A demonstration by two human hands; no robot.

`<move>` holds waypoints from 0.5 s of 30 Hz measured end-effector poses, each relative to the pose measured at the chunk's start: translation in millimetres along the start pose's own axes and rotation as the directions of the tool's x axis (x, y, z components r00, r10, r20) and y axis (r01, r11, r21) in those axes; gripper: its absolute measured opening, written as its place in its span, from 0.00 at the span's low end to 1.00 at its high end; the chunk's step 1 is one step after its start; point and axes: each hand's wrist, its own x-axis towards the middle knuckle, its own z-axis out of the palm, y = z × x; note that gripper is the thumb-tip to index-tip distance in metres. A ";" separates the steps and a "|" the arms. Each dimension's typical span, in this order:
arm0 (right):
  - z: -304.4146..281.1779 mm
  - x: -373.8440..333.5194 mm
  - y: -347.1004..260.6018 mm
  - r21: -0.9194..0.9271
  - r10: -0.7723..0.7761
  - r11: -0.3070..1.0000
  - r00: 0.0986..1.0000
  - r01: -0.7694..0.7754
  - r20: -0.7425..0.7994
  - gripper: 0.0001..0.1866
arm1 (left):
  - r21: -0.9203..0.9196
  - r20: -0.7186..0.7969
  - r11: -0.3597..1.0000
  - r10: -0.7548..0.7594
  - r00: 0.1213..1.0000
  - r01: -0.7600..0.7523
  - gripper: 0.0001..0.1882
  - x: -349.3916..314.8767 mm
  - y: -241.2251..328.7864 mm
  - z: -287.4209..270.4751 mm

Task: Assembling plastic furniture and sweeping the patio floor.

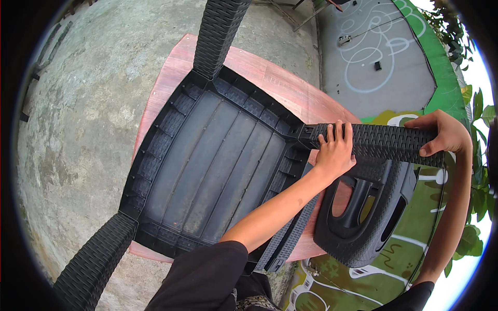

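A black plastic chair seat [218, 166] lies underside up, its ribbed inner rim and flat slatted panel showing. Woven-pattern legs stand out from its corners: one chair leg [220, 39] at the top, another leg [96, 259] at the lower left. A third chair leg [386, 141] points right from the right corner, and both hands are on it. My left hand [336, 153] is closed over this leg near the seat's corner, fingers laid across the top. My right hand [447, 133] grips its outer end, thumb on the near side and fingers over the far side.
Beneath the seat is a reddish wood-grain table [275, 78]. A black moulded chair part with an oval opening [353, 243] sits right of the seat, below the held leg. A grey and green painted wall [384, 57] stands at the right, beside a worn concrete floor [88, 129].
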 end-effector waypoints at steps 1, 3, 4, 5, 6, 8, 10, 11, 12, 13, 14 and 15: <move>1.0 2.0 2.5 0.010 -0.008 1.000 1.000 0.008 -0.002 0.43 | 0.011 -0.005 1.000 0.003 1.000 -0.003 0.47 0.2 -1.4 0.7; 3.5 4.5 9.3 0.032 -0.035 0.999 0.999 0.035 -0.003 0.43 | 0.035 0.029 0.999 -0.002 1.000 0.001 0.47 -1.3 -2.5 2.5; 4.1 5.7 12.7 0.039 -0.063 0.997 0.998 0.064 -0.022 0.41 | 0.033 -0.012 0.999 0.001 1.000 -0.001 0.47 -1.4 -2.6 3.5; 4.7 7.1 15.7 0.045 -0.090 0.995 0.995 0.092 -0.043 0.39 | 0.034 -0.016 0.999 -0.004 1.000 0.004 0.47 -1.0 -2.6 4.4; 4.7 8.6 18.4 0.049 -0.116 0.992 0.991 0.120 -0.069 0.37 | 0.034 -0.007 0.999 -0.006 1.000 0.006 0.46 1.0 -2.6 5.7; 5.5 13.6 22.7 0.109 -0.053 0.991 0.982 0.073 -0.181 0.31 | 0.024 -0.038 1.000 -0.001 0.999 0.002 0.46 3.0 -3.9 7.4; 7.7 20.4 26.0 0.130 -0.033 0.989 0.960 0.071 -0.276 0.22 | 0.017 -0.058 1.000 -0.008 0.998 0.009 0.46 4.2 -6.1 8.8; 7.5 24.2 26.9 0.136 -0.033 0.988 0.959 0.074 -0.282 0.22 | 0.021 -0.057 1.000 -0.009 0.998 0.010 0.46 5.3 -7.6 9.4; 7.9 28.8 27.9 0.145 -0.029 0.987 0.960 0.071 -0.278 0.22 | 0.025 -0.051 1.000 -0.012 0.999 0.013 0.46 5.7 -9.1 9.8; 8.0 33.1 28.8 0.153 -0.026 0.986 0.961 0.070 -0.274 0.21 | 0.035 -0.034 0.999 -0.020 0.999 0.021 0.46 6.0 -10.7 10.2; 8.2 36.9 29.8 0.161 -0.031 0.984 0.961 0.077 -0.273 0.21 | 0.034 -0.039 0.999 -0.022 0.999 0.023 0.46 6.2 -12.3 10.7; 8.5 40.6 30.6 0.168 -0.036 0.982 0.961 0.084 -0.273 0.21 | 0.036 -0.033 0.999 -0.028 0.999 0.029 0.46 6.4 -13.8 11.4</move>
